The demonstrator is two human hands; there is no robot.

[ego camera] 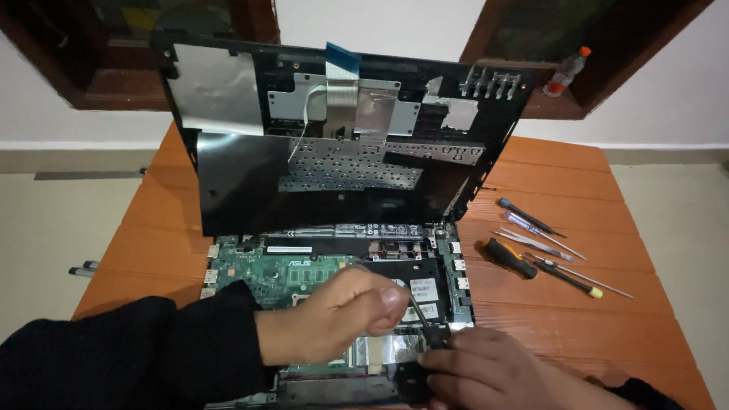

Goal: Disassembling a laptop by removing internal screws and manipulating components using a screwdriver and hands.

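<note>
An opened laptop lies on an orange wooden table, its green mainboard exposed. The keyboard cover stands tilted up behind it, underside toward me. My left hand, in a black sleeve, is closed in a fist over the board and grips a thin dark tool that slants down to the right. My right hand sits at the laptop's front right corner. Its bent fingers touch the black frame by the tool's tip. Whether it grips anything is unclear.
Several screwdrivers and a pair of tweezers lie on the table right of the laptop. A small bottle with a red cap leans on the window sill at the back right. Two pens poke out at the table's left edge.
</note>
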